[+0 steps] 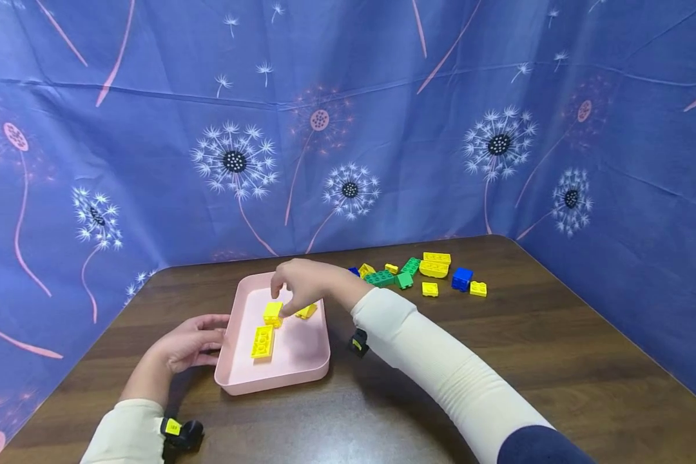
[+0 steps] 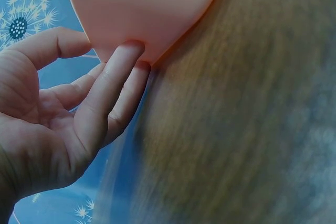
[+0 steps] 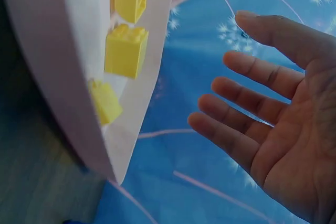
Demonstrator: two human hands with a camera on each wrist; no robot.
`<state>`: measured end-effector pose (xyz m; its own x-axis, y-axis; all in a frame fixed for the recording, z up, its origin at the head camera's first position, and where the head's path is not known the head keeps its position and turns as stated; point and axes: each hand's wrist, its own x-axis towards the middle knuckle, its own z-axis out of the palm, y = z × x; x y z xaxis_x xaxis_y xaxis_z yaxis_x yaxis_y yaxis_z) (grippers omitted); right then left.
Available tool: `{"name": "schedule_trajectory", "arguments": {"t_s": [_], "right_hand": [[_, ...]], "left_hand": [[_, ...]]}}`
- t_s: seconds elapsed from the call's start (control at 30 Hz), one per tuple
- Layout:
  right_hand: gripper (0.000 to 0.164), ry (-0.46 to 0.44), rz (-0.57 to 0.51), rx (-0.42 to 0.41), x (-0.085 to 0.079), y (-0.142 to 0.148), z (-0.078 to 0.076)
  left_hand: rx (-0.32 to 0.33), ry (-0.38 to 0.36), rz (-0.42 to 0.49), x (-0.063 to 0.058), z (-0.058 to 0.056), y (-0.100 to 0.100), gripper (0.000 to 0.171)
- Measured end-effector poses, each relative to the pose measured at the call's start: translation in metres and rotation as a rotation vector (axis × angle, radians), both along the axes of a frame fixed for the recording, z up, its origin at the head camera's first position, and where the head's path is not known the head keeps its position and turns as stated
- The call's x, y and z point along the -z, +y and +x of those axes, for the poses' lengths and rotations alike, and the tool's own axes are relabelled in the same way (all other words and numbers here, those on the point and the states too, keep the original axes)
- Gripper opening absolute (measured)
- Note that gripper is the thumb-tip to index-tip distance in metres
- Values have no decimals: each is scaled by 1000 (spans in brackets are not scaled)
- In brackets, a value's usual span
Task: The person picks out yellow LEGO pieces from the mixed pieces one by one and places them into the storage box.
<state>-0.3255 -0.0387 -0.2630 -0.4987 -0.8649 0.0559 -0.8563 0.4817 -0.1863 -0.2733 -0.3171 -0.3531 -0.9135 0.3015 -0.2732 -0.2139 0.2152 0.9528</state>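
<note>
A pink tray [image 1: 275, 381] stands on the table with several yellow toy bricks in it. One long yellow brick [image 1: 263, 341] lies stud side away, showing its hollow face. Beyond it sits a blocky yellow brick [image 1: 273, 312], and another yellow brick [image 1: 306, 312] is partly covered by my right hand. My left hand [image 1: 188, 341] touches the tray's outer left wall with its fingertips; the left wrist view shows its fingers [image 2: 107, 90] extended against the pink wall. Over the tray hovers my right hand [image 3: 283, 108], fingers spread and holding nothing.
Loose bricks lie at the table's back right: green bricks [image 1: 379, 278], yellow bricks [image 1: 434, 269], a blue brick [image 1: 462, 279] and small yellow ones [image 1: 478, 289]. A blue dandelion-print cloth [image 1: 383, 129] hangs behind the brown table [image 1: 557, 361].
</note>
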Motion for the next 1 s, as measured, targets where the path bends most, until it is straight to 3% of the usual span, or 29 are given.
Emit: {"name": "schedule_trajectory", "arguments": {"t_s": [0.4,0.73,1.0], "right_hand": [[30,-8,-94,120,18,51,4],[33,41,-172,136,34,92,2],[31,2,-196,229,36,130,4]], "left_hand": [[-13,-8,1,4,1,-1,70],[1,-4,17,4,1,-1,70],[-1,-6,15,1,-1,-1,70]]}}
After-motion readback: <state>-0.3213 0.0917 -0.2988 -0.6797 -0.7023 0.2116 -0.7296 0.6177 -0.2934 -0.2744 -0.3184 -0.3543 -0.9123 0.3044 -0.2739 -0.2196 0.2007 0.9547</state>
